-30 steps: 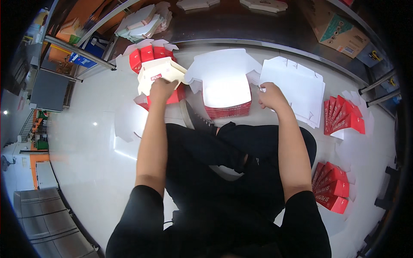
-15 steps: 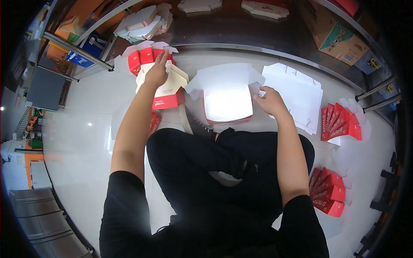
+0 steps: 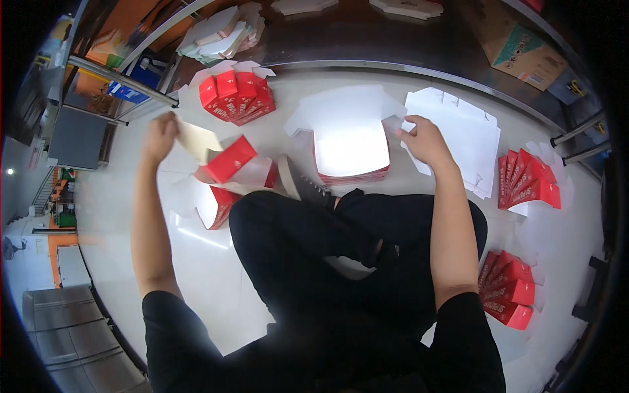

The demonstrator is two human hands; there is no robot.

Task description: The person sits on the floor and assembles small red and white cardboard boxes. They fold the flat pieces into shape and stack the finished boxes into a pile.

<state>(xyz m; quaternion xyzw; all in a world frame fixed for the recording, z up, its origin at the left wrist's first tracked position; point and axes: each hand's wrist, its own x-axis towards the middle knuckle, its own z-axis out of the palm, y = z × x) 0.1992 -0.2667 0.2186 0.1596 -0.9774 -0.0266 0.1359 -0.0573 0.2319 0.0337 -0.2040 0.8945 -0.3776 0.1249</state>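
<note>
My left hand point(image 3: 160, 136) is out at the left, fingers closed at the edge of a tilted red-and-cream paper food box point(image 3: 229, 159), slightly blurred. Beneath that box, by my left knee, more red-and-white boxes point(image 3: 221, 204) lie on the floor. In front of me sits a stack of flat, red-edged carton blanks point(image 3: 352, 147), white side up, flaps spread. My right hand point(image 3: 427, 141) is closed in a pinch at the right flap of the top blank. Just beyond it lie white flat blanks point(image 3: 455, 141).
Folded red boxes stand fanned out at the far left point(image 3: 237, 97), the right point(image 3: 527, 180) and the near right point(image 3: 508, 288). A low metal shelf point(image 3: 367, 65) runs along the back, holding a cardboard box point(image 3: 531, 59) and piled blanks point(image 3: 219, 36). My shoe point(image 3: 300, 183) is beside the stack.
My left hand has moved left and nearer me, and the red-and-cream box has come away from the far left group and tipped. My right hand stays by the same flap.
</note>
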